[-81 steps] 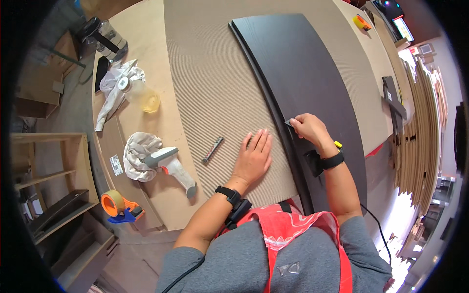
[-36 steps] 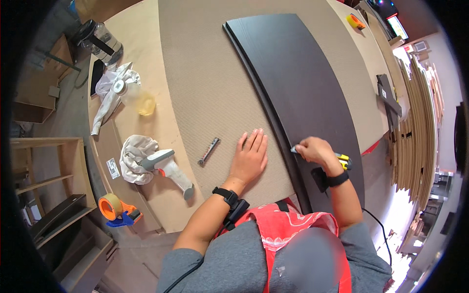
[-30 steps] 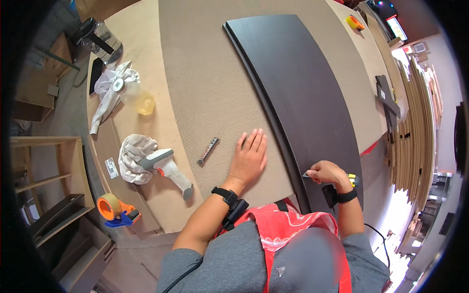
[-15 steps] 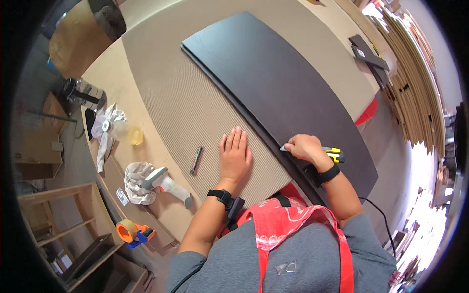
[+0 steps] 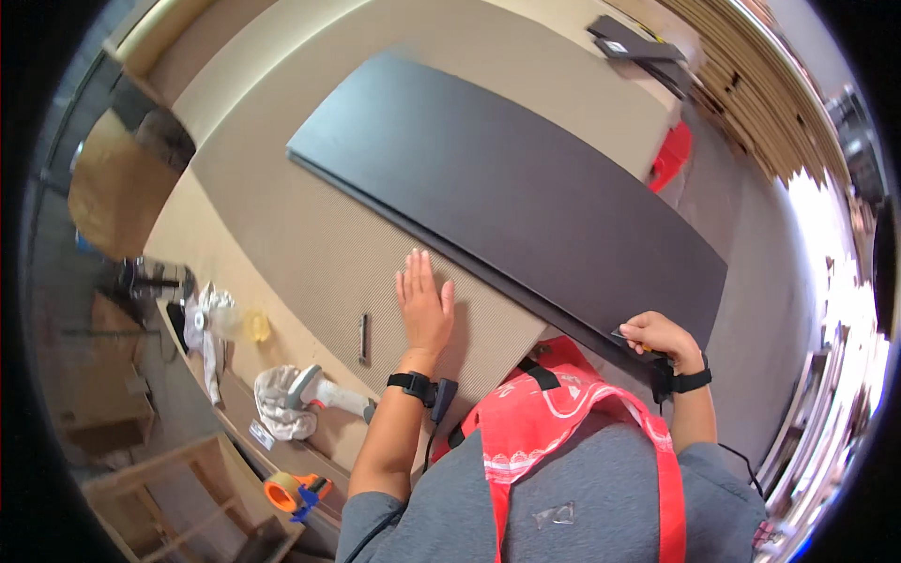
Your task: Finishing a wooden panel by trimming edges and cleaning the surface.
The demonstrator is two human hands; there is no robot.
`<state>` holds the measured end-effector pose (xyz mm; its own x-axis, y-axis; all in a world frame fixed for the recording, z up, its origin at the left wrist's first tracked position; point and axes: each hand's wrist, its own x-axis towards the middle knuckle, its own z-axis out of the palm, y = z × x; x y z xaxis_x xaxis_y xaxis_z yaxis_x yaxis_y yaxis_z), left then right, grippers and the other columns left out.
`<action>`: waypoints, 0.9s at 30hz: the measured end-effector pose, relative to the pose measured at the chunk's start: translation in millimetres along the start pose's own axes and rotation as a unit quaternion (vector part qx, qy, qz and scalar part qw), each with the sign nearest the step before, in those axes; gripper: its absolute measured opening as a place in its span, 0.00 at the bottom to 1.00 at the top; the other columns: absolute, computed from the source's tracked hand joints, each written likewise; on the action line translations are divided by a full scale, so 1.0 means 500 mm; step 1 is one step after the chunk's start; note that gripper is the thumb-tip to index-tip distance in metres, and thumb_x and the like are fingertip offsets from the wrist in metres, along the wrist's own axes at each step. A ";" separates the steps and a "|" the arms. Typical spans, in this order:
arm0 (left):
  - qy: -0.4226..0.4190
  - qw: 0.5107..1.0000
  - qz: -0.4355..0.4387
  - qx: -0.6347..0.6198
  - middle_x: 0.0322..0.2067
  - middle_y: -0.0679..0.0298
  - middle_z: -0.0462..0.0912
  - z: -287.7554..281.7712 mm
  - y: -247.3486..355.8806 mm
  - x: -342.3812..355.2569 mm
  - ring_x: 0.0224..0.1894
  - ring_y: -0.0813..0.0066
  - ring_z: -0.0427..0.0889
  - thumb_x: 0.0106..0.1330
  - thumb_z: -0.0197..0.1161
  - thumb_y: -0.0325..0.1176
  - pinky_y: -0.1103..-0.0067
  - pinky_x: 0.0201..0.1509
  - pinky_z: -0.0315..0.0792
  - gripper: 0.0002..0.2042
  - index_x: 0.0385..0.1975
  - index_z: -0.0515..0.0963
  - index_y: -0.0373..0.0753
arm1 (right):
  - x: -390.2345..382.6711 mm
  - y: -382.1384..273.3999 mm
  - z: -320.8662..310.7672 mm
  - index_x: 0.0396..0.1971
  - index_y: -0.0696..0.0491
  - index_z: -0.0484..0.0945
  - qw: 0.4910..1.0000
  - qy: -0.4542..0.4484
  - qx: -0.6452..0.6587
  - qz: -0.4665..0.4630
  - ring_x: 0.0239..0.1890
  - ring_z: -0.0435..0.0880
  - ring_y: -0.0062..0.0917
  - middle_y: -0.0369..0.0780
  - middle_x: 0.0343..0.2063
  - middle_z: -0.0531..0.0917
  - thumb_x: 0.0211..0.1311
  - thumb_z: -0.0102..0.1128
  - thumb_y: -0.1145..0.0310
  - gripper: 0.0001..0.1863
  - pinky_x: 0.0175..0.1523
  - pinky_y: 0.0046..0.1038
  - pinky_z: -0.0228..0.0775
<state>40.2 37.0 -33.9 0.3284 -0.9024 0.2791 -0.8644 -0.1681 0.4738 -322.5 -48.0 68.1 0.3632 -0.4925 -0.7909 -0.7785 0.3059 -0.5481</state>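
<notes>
My left hand [image 5: 425, 308] lies flat with its fingers stretched out on the ribbed tan mat [image 5: 319, 239], near the long edge of the black board. It holds nothing. My right hand [image 5: 659, 336] is closed around a utility knife [image 5: 617, 332], mostly hidden by the fingers, with its tip at the board's near edge. The black board [image 5: 507, 188] slants across the table from upper left to lower right, and a second dark edge shows beneath it. A slim dark stick-like tool [image 5: 363, 340] rests on the mat to the left of my left hand.
Along the table's left side are a spray bottle [image 5: 239, 324] with yellow liquid, a white cloth [image 5: 282, 403], a white-grey handheld device [image 5: 338, 396] and an orange tape dispenser [image 5: 297, 493]. Dark strips [image 5: 638, 47] lie at the far right. Stacked brown boards [image 5: 741, 84] stand beyond.
My right hand has drawn the knife along the board's near edge, toward its right end. My left hand stays flat on the mat. The whole view has turned and shifted.
</notes>
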 end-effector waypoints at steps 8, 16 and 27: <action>-0.074 0.984 0.153 0.058 0.65 0.51 0.52 0.020 0.076 0.073 0.69 0.56 0.47 0.65 0.50 0.48 0.61 0.70 0.39 0.32 0.64 0.54 0.36 | -0.130 0.160 0.064 0.15 0.52 0.71 0.969 0.105 0.225 -0.008 0.18 0.70 0.14 0.31 0.14 0.73 0.63 0.53 0.58 0.19 0.26 0.18 0.61; -0.205 0.925 0.317 -0.034 0.64 0.53 0.56 0.047 0.215 -0.032 0.68 0.60 0.51 0.59 0.58 0.42 0.64 0.70 0.44 0.32 0.62 0.58 0.36 | -0.160 0.220 0.136 0.16 0.51 0.70 0.927 0.164 0.333 -0.049 0.20 0.70 0.14 0.30 0.15 0.72 0.65 0.51 0.55 0.20 0.28 0.17 0.61; -0.321 0.864 0.347 -0.172 0.35 0.57 0.81 -0.034 0.160 -0.102 0.38 0.61 0.81 0.60 0.56 0.34 0.69 0.41 0.74 0.10 0.38 0.76 0.38 | -0.015 0.079 0.160 0.18 0.54 0.71 0.955 0.158 0.191 -0.165 0.21 0.72 0.15 0.31 0.16 0.73 0.66 0.48 0.56 0.20 0.28 0.21 0.65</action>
<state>-38.9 76.3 4.1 -0.5979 -0.7914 0.1271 -0.5678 0.5301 0.6298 -315.1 33.0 30.5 0.3365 -0.8165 -0.4691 -0.3830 0.3364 -0.8603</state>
